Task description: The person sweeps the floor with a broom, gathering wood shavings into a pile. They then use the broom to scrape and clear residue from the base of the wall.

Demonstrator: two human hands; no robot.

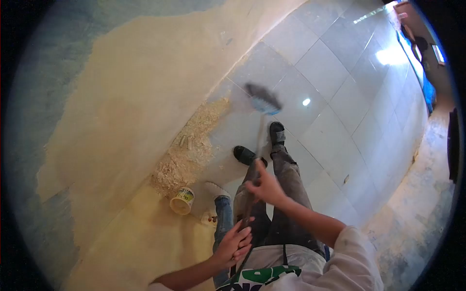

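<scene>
A broom (265,101) with dark, motion-blurred bristles and a blue part on its head hovers or rests over the grey tiles just beyond my feet. Its thin handle runs back towards my body. My right hand (268,186) is closed round the handle about midway along, at knee height in the view. Lower down, close to my waist, my left hand (235,246) also grips the handle near its upper end. To the left of the broom lies a long heap of pale crumbled debris (182,165) along the base of the wall.
A yellow-and-white bucket (182,202) stands at the near end of the heap. Beside my left leg is another person's leg (224,216) in blue jeans. A patchy, plastered wall (126,87) rises on the left. Blue material (428,94) lies at the far right.
</scene>
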